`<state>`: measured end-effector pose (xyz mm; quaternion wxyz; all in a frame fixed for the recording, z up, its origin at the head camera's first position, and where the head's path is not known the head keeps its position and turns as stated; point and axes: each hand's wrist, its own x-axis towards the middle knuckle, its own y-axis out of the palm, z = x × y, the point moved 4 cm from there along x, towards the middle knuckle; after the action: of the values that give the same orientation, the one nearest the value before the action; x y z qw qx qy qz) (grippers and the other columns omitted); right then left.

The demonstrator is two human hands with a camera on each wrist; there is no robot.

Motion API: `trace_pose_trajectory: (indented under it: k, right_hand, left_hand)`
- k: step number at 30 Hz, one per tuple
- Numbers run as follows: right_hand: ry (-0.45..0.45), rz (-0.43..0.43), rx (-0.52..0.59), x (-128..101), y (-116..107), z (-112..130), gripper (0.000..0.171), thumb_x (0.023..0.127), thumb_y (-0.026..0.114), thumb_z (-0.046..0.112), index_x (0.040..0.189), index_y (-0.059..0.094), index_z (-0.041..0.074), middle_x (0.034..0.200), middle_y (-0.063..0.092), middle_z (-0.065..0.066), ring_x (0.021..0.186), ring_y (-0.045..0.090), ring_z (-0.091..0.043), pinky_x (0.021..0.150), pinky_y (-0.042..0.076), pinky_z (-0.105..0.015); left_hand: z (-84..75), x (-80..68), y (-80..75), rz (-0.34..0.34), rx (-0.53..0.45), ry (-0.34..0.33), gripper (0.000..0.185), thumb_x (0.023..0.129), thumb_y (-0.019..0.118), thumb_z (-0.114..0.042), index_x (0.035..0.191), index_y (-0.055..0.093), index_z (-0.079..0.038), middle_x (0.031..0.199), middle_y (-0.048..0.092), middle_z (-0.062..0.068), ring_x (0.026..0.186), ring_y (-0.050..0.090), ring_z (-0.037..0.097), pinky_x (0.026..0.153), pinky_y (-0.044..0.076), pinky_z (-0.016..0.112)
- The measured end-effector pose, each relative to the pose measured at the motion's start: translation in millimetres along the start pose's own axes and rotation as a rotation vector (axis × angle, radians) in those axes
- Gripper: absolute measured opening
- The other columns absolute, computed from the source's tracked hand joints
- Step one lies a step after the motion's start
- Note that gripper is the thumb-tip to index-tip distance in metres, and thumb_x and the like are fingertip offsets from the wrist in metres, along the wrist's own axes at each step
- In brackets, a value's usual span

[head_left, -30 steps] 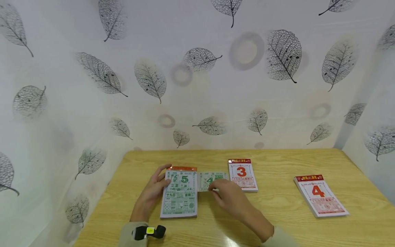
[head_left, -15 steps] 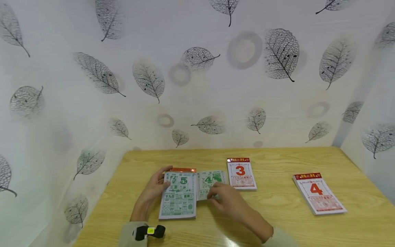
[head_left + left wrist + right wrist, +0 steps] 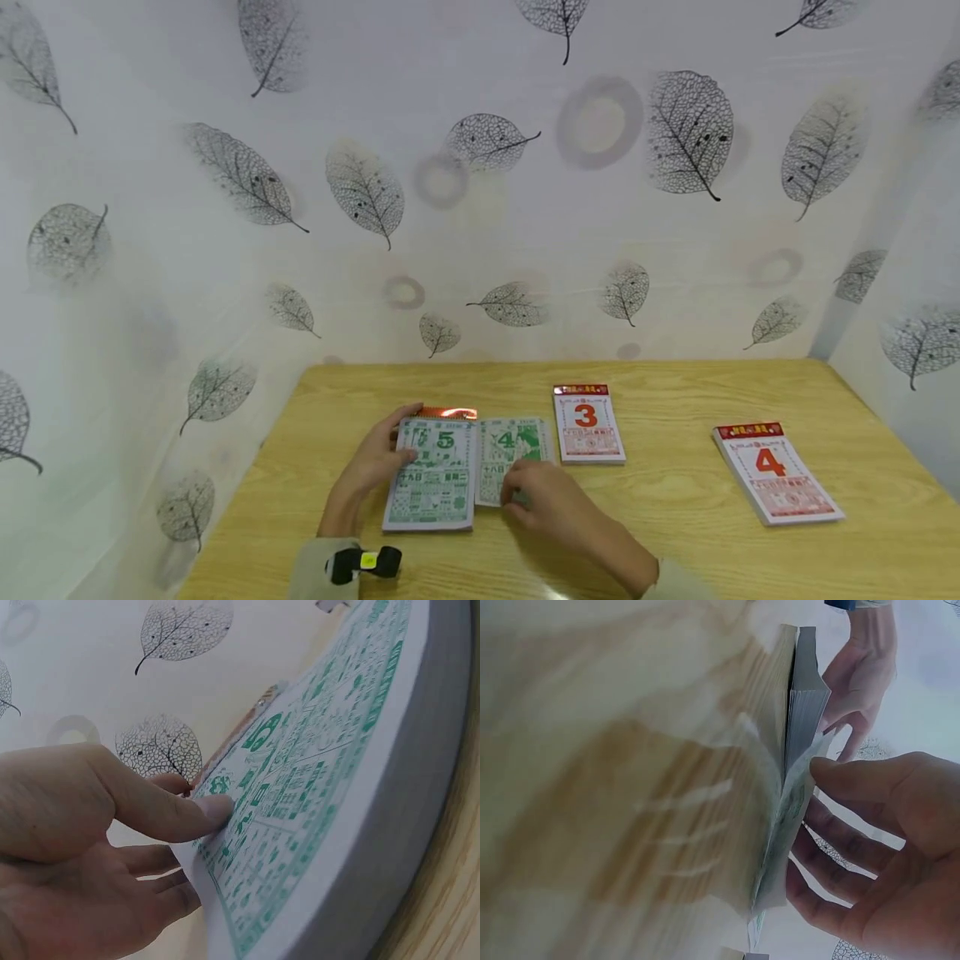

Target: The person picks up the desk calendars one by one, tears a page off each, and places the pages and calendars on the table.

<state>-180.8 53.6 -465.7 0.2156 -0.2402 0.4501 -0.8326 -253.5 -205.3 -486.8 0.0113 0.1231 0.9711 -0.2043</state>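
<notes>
A thick tear-off calendar (image 3: 431, 500) lies on the table, its top page printed in green with a 5. My left hand (image 3: 375, 458) grips its left edge; in the left wrist view the thumb presses on the printed page (image 3: 300, 772) and the other fingers reach behind the edge. Beside the pad's right edge is a green calendar page (image 3: 495, 446) with a 4. My right hand (image 3: 551, 500) pinches this page by its lower right part, thumb in front and fingers behind it in the right wrist view. Whether more sheets lie under it, I cannot tell.
Behind the page, slightly right, lies a calendar with a red 3 (image 3: 588, 425). Another calendar with a red 4 (image 3: 776, 475) lies farther right. The wooden table (image 3: 660, 542) meets a leaf-printed curtain (image 3: 525, 208) at its back edge.
The page with the 4 has come down along the calendar's right side, toward me, with my right hand. My left hand keeps its grip on the calendar.
</notes>
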Motion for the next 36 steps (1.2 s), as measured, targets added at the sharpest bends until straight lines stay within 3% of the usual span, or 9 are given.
trace_pose_trajectory:
  k: [7,13,28,31,36]
  right_hand:
    - [-0.012,0.032,-0.016,-1.0,2.7,-0.5,0.01,0.084,0.084,0.014,0.083,0.075,0.019,0.088,0.067,0.01,0.087,0.063,-0.009,0.08,0.056,-0.029]
    - [-0.021,0.061,-0.036,-2.0,4.8,-0.6,0.009,0.084,0.084,0.016,0.081,0.076,0.019,0.09,0.066,0.01,0.088,0.061,-0.01,0.08,0.056,-0.029]
    - [-0.006,0.143,-0.011,-8.8,-0.7,1.6,0.006,0.086,0.082,0.015,0.091,0.079,0.016,0.105,0.067,0.006,0.101,0.061,-0.012,0.09,0.056,-0.032]
    - [-0.022,0.138,-0.015,-9.5,-2.8,3.2,0.009,0.086,0.081,0.014,0.094,0.079,0.017,0.108,0.069,0.005,0.104,0.063,-0.013,0.092,0.056,-0.033]
    - [-0.04,0.094,0.001,-11.8,-11.6,4.6,0.011,0.087,0.08,0.011,0.098,0.078,0.013,0.109,0.069,0.004,0.105,0.064,-0.013,0.093,0.056,-0.031]
  left_hand:
    - [-8.2,-0.9,-0.2,-0.07,0.149,0.016,0.068,0.085,0.069,0.016,0.148,0.052,-0.004,0.126,0.063,0.021,0.1,0.065,0.029,0.075,0.059,0.038]
    - [-10.3,-2.1,1.2,-0.083,0.248,0.015,0.062,0.084,0.072,0.014,0.142,0.057,-0.003,0.127,0.063,0.024,0.1,0.067,0.03,0.075,0.059,0.039]
    - [-8.0,-1.8,2.5,-0.084,0.239,0.004,0.059,0.086,0.071,0.014,0.141,0.057,0.0,0.137,0.054,0.026,0.112,0.064,0.039,0.084,0.06,0.045]
    - [-7.8,-1.2,1.4,-0.088,0.277,0.013,0.058,0.085,0.071,0.014,0.14,0.058,0.0,0.148,0.043,0.033,0.124,0.055,0.051,0.096,0.055,0.054]
    - [-9.5,0.4,0.5,-0.102,0.393,0.039,0.055,0.085,0.073,0.008,0.138,0.061,-0.002,0.157,0.029,0.038,0.141,0.029,0.06,0.111,0.031,0.072]
